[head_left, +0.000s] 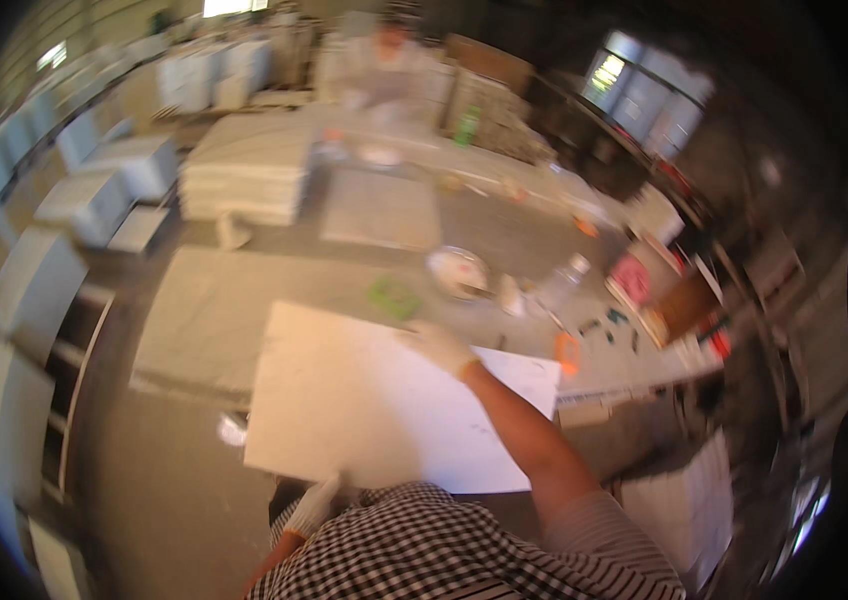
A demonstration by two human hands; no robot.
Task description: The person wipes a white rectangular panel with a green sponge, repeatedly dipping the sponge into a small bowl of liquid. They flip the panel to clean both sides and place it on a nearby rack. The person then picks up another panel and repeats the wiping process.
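A large pale rectangular slab (pixel 344 390) lies across the front of me, its near part reaching past the worktable's edge toward my checked clothing. My gloved left hand (pixel 316 503) is closed on its near edge at the lower left, the fingers partly hidden beneath. Stretched across the slab, my right arm ends in a gloved right hand (pixel 439 348) gripping the far edge; motion blurs its fingers. Just beyond that hand are a green object (pixel 394 297), blurred, and a white bowl (pixel 458 272) with something inside. Faint dark marks show on the slab's right half.
The worktable (pixel 204 310) holds a clear bottle (pixel 564 285), an orange tool (pixel 567 352) and an open box (pixel 679 300) with a pink roll. Beyond stand a slab stack (pixel 244 170), a green bottle (pixel 467 126) and another person (pixel 384 70). Pale blocks (pixel 34 290) line the left.
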